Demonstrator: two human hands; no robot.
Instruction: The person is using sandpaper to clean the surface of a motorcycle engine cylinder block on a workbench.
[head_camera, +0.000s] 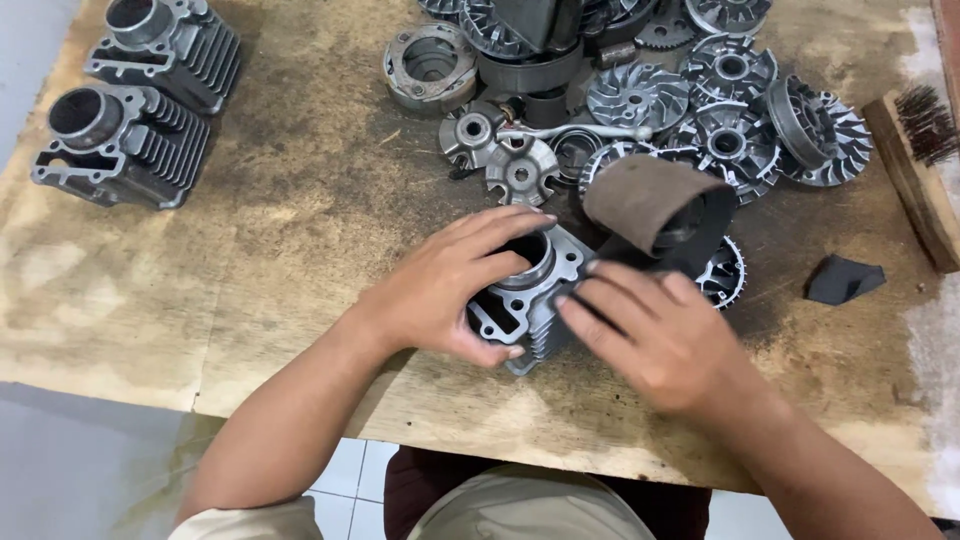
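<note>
Your left hand wraps a grey finned engine cylinder at the near middle of the wooden table. Fingers curled and clamped: several reach over the top and hook at the rim of the round bore, thumb low against the near side. The cylinder sits on the tabletop, bore facing up and slightly away from you, fins showing along its near edge.

Your right hand presses a curled strip of sandpaper against the right side of the cylinder. Fingers lie together, fairly flat, tips on the dark side of the strip where it meets the metal. The free end of the strip arches up and over, brown backing outward. Thumb hidden, so you cannot tell how it grips underneath.

Beyond the cylinder, at the far middle of the table: a heap of grey metal pulley discs and finned rotors, touching and overlapping. A round clutch housing lies just left of the heap, a little apart.

Far left corner: 2 more finned cylinders, side by side, bores up, well apart from your hands.

Right edge: a wooden-backed wire brush, lying at a slant. Near it, a small dark scrap of abrasive sheet, flat on the wood.

Tabletop stained dark around the parts, paler toward the left and near edges.
</note>
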